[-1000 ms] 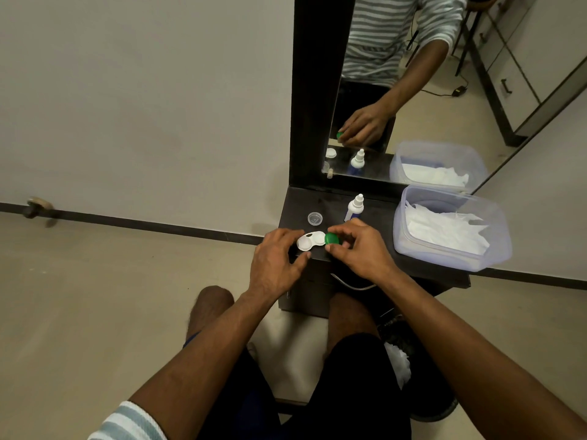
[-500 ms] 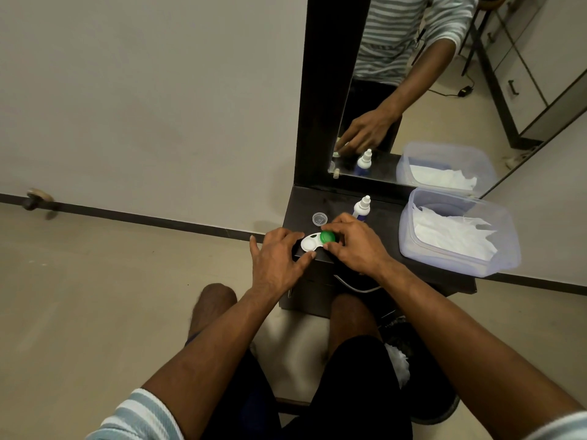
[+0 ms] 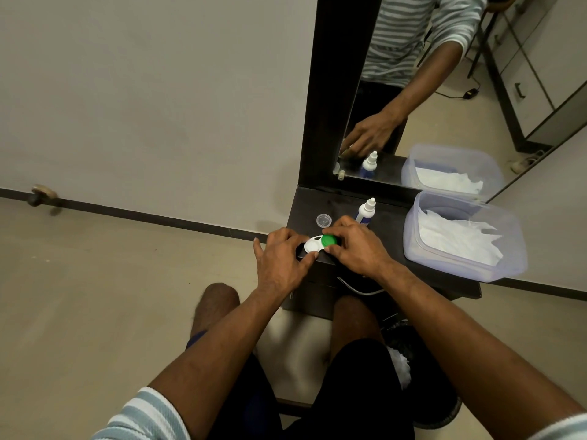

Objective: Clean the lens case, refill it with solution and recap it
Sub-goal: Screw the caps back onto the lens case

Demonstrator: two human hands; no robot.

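Fingers of right hand [image 3: 355, 249] pinch green cap [image 3: 329, 240] w/ left hand [image 3: 281, 260] steadying lens case [image 3: 313, 246] on desk [image 3: 390, 271]; best seat cap level, twist gently.

The white lens case [image 3: 313, 245] lies flat near the front edge of the dark shelf, its right well covered by a green cap [image 3: 329, 240] — the left end shows white. Behind it stands the solution bottle [image 3: 366, 211], upright, white-nozzled with a blue base — a small clear cap [image 3: 324, 221] sits just to its left.
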